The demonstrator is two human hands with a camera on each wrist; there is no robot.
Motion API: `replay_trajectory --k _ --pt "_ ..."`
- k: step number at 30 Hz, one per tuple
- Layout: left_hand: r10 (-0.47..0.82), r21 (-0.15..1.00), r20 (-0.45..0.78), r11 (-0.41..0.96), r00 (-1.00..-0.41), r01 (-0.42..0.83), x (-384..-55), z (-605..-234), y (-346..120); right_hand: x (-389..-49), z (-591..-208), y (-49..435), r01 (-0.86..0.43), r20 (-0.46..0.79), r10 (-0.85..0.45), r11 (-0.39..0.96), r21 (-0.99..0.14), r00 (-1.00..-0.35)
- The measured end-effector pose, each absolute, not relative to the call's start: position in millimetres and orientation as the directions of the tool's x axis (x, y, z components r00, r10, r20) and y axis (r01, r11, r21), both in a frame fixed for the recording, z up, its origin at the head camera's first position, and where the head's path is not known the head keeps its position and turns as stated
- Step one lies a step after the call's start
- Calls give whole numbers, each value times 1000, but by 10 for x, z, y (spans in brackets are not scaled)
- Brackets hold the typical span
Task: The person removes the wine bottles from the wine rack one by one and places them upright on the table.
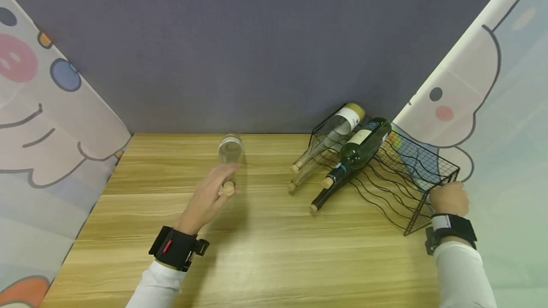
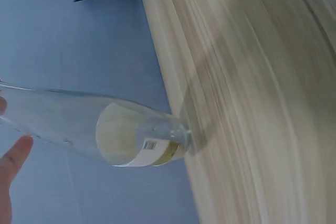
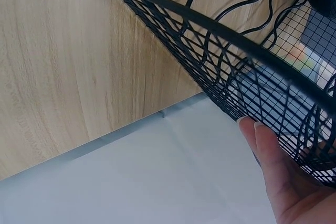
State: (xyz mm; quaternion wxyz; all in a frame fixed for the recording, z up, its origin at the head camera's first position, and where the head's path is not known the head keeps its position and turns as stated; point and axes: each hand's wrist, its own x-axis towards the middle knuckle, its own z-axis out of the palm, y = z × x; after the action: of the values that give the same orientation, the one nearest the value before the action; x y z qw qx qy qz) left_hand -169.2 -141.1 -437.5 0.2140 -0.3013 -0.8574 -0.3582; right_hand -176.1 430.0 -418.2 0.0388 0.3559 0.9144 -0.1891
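Note:
A clear glass bottle (image 2: 126, 124) with a cork (image 1: 229, 188) and a white-and-yellow label stands on the table near its back edge. My left hand (image 1: 210, 196) is round its neck, with fingers behind the neck and beside the cork. In the left wrist view, only fingertips (image 2: 18, 148) show at the bottle's side. At the right, a black wire bottle rack (image 1: 385, 189) has wavy rails and mesh sides. My right hand (image 1: 450, 198) grips the rack's near right end. In the right wrist view, its fingers (image 3: 268, 142) lie along the mesh panel, some seen through it.
Several corked bottles lie in the rack's left part, including a clear bottle (image 1: 329, 137) and a dark green bottle (image 1: 361, 146), necks toward me. A grey panel (image 1: 239, 51) rises behind the wooden table (image 1: 274, 251). Printed cloths (image 1: 505, 108) hang at both sides.

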Motion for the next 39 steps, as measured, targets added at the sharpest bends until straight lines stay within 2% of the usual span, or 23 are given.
replay_trajectory --k 11,19,34,39 --pt "392 551 577 462 -717 695 -1781 -4444 -1369 -1738 -4178 4278 656 -191 632 684 -319 -751" --pt "403 542 560 483 -724 688 -1798 -4363 -1369 -1724 -4146 4243 657 -190 634 680 -326 -750" --pt "316 540 495 618 -809 571 -1770 -4109 -1363 -1729 -4161 4255 669 -209 639 671 -320 -740" --pt "310 535 514 613 -800 581 -1784 -4058 -1367 -1728 -4157 4258 667 -210 636 672 -323 -742"
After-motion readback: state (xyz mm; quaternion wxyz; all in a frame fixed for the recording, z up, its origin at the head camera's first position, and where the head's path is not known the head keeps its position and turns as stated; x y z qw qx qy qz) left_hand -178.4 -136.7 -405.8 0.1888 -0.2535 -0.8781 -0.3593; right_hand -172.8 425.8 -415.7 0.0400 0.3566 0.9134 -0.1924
